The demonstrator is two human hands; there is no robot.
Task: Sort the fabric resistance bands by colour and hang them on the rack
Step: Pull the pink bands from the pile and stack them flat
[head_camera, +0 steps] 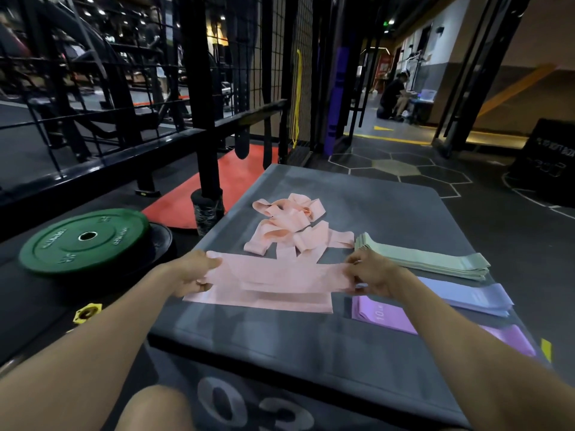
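Two hands, left (pixel 193 272) and right (pixel 371 275), pinch the ends of a flat pink band (pixel 273 276) pulled wide over a grey box (pixel 249 337). Soft pink loops (pixel 292 225) lie tangled behind; green (pixel 426 259), blue (pixel 473 297) and purple (pixel 385 315) stacks sit beside.

My one head cam, wide-angle, looking fwd and down over grey plyo box (pixel 280 343), close above its near edge, rack (pixel 205 88) beyond box's far-left corner.

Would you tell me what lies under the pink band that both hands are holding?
Flat pink bands lie stacked beneath the held pink band, on the grey box. The held band hides how many there are.
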